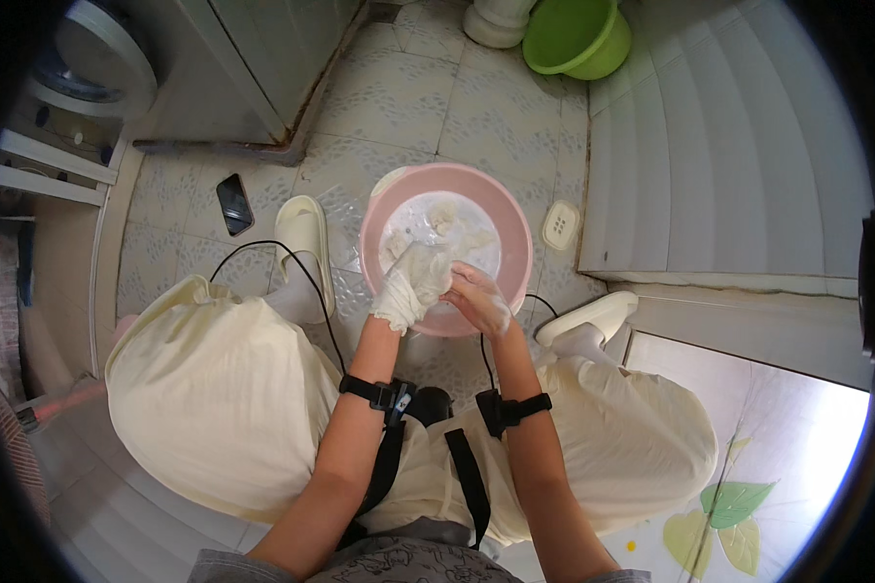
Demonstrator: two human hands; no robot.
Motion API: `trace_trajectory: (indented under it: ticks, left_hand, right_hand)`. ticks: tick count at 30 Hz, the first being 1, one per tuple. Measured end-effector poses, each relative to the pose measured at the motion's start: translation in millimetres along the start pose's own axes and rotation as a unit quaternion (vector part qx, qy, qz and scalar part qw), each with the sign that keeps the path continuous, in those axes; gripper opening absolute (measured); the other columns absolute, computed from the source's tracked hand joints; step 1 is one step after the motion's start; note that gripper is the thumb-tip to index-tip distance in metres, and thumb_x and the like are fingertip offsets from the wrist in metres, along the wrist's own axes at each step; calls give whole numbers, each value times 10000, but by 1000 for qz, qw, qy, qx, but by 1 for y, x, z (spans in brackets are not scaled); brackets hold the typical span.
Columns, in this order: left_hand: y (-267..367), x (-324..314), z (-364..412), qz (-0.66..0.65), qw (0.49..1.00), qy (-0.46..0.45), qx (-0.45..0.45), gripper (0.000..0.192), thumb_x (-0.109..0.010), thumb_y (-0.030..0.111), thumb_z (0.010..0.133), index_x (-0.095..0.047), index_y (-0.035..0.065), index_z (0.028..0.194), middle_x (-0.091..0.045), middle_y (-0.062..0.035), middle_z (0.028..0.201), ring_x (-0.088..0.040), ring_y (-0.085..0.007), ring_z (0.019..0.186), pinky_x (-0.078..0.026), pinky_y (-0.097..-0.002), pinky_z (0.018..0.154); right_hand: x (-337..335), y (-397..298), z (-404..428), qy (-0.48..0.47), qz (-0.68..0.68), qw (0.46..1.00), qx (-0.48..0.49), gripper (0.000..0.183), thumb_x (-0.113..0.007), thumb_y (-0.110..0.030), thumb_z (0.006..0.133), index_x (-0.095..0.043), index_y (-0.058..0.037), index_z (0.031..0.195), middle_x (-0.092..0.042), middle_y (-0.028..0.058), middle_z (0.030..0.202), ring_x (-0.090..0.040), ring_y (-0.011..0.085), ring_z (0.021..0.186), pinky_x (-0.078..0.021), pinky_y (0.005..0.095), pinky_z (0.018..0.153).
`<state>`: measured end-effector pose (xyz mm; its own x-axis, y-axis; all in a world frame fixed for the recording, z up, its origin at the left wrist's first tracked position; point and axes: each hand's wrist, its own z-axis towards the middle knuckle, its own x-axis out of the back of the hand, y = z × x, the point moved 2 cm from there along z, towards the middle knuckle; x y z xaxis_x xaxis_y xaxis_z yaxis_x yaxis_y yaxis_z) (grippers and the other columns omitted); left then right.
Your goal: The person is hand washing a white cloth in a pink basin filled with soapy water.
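A pink plastic basin (pixel 448 177) with sudsy water stands on the floor before me. My left hand (pixel 414 280) is covered by a wet white cloth (pixel 401 299), which looks like a sock and reaches down to the wrist; the fingers inside are hidden. Its far end meets my right hand (pixel 479 295), whose fingertips touch or pinch the cloth above the basin's near part. Soap foam clings to the back of my right hand. More pale wet cloth (pixel 445 217) lies in the suds.
A white soap dish (pixel 561 225) lies right of the basin, a phone (pixel 234 205) to the left. My slippered feet flank the basin. A green tub (pixel 580 44) stands at the back, by a white pedestal (pixel 497 22). Black cables (pixel 306 271) run near both arms.
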<state>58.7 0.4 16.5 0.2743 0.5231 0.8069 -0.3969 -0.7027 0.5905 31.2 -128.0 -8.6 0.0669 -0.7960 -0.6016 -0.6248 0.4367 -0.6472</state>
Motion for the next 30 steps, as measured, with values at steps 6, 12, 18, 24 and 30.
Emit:
trace_trajectory:
  ticks: [6,12,18,24,30]
  left_hand:
    - [-41,-61,-25,-401,911,90,-36,230,-437,74,827,-477,-19,1033,-529,-108,1023,-507,-180,949,-396,-294,840]
    - [5,-38,-10,-398,911,-100,-30,392,-364,80,868,-346,-20,1247,-406,-82,1268,-386,-172,1156,-289,-258,981]
    - [31,-14,-14,-321,931,-75,-157,398,-371,81,868,-350,-5,1256,-394,-93,1282,-380,-174,1165,-286,-248,979]
    - [22,-37,-5,-418,905,-31,-78,381,-375,61,854,-392,17,1231,-475,-102,1208,-445,-183,1106,-329,-256,946]
    - [-29,-28,-27,-193,943,-138,234,510,-425,317,853,-356,-10,1238,-584,-107,974,-541,-206,895,-415,-283,779]
  right_hand:
    - [11,15,15,35,-119,991,55,201,-579,-83,788,-511,-19,966,-549,66,918,-529,115,822,-433,247,727]
    - [58,23,13,88,205,970,94,137,-503,-28,808,-528,-2,940,-577,61,907,-551,125,840,-455,241,738]
    - [71,3,-1,111,4,986,126,287,-476,-37,802,-503,32,1079,-582,111,1001,-560,165,893,-458,267,767]
    - [66,0,3,188,172,941,224,344,-532,-147,826,-475,42,1108,-566,145,1030,-558,189,915,-448,318,789]
    - [-51,34,0,223,-38,914,338,318,-531,-263,824,-582,45,764,-600,119,732,-595,199,712,-462,307,636]
